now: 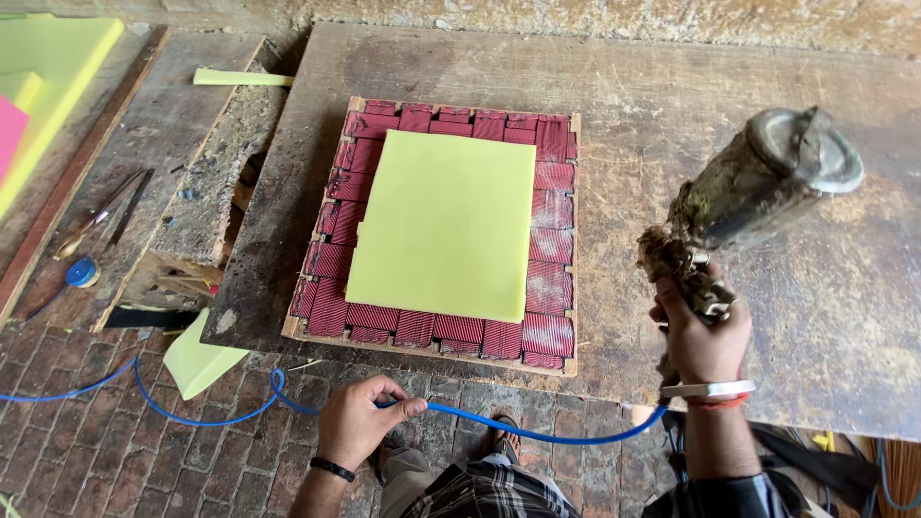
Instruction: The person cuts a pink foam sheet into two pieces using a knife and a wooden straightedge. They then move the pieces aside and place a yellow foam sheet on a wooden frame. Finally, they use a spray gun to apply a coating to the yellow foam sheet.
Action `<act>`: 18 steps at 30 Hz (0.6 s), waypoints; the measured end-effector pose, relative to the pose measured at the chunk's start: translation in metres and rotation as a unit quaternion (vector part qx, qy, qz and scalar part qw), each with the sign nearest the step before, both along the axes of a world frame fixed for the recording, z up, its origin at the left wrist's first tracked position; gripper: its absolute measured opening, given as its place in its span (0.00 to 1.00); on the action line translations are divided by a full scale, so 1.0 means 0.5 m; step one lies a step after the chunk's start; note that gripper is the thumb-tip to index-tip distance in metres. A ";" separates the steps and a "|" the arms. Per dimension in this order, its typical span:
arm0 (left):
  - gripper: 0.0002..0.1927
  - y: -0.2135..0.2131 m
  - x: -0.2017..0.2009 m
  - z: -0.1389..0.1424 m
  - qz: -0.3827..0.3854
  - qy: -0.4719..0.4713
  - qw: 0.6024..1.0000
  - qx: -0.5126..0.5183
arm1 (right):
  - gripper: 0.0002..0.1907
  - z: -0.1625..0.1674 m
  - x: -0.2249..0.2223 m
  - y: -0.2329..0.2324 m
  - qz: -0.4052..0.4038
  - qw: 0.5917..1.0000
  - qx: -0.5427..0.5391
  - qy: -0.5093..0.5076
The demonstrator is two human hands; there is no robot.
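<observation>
Above the worn wooden bench (672, 115), we are gripping a grimy, top-heavy metal spray gun (743, 201) in our right hand (700, 336); our left hand (360, 420) is closing around its flexible blue air hose (537, 432).

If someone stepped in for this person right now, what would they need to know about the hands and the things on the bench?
Right hand: gripping a crusted spray gun, raised over the board's right side.
Left hand: closed around the blue hose that runs to the gun.
Wooden frame with red webbing lies flat on the board; a yellow-green foam sheet lies on the frame, inside its edges.
Done: foam is laid on the frame.
Left: no spray visible; whether the foam is glued cannot be told.
</observation>
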State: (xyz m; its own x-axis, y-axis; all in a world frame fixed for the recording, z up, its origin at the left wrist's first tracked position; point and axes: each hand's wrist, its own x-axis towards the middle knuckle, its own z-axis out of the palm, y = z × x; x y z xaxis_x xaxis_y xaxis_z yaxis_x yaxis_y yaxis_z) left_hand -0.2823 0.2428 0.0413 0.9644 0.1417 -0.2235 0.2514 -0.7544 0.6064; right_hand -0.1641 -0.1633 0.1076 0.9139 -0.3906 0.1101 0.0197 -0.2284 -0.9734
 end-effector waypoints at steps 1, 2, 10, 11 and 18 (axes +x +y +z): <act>0.23 -0.005 -0.001 0.003 -0.001 0.001 1.000 -0.008 | 0.17 0.003 0.015 -0.003 0.004 1.000 0.000 -0.008; 0.23 -0.009 -0.002 0.006 -0.003 0.004 1.000 -0.016 | 0.17 0.004 0.026 -0.004 0.005 1.000 0.001 -0.015; 0.25 -0.029 -0.001 0.005 0.030 0.010 1.000 0.000 | 0.16 0.017 0.092 -0.004 0.039 0.999 0.006 -0.031; 0.25 -0.026 0.002 0.004 0.027 -0.008 1.000 -0.008 | 0.17 0.020 0.100 0.000 0.029 0.999 -0.010 -0.029; 0.24 0.002 0.036 0.010 0.049 0.042 0.998 -0.003 | 0.11 0.058 0.171 0.033 0.084 0.995 0.054 0.012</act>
